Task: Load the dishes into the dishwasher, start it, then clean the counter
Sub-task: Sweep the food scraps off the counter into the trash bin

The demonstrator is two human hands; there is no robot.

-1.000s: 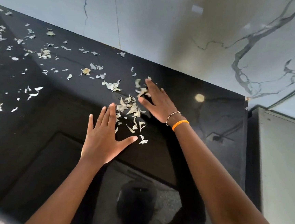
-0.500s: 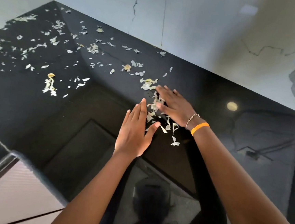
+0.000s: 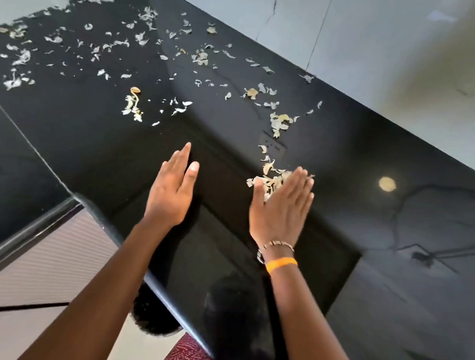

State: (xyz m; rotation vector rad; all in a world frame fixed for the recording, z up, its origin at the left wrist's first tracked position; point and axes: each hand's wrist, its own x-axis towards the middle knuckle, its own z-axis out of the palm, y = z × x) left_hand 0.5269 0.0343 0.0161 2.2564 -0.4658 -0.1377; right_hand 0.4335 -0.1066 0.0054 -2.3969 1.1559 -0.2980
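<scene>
A glossy black counter [image 3: 346, 166] is strewn with pale dry peel scraps [image 3: 201, 57]. My right hand [image 3: 281, 203], with straight fingers and bracelets at the wrist, rests edge-on against a small heap of scraps [image 3: 269, 179] in the middle of the counter. My left hand [image 3: 172, 191] is flat with straight fingers, a hand's width to the left of the heap, holding nothing. A short trail of scraps [image 3: 278, 121] runs from the heap toward the wall.
More scraps lie in clusters at the far left [image 3: 17, 57] and centre left [image 3: 132, 106]. A marbled white wall [image 3: 385, 49] bounds the back. The counter's front edge [image 3: 162, 299] runs diagonally, with a pale ribbed cabinet front [image 3: 45, 263] below at left.
Both hands have pulled back toward the front edge. The right hand has dragged a heap of scraps along with it. The hands have moved apart and the view has swung left.
</scene>
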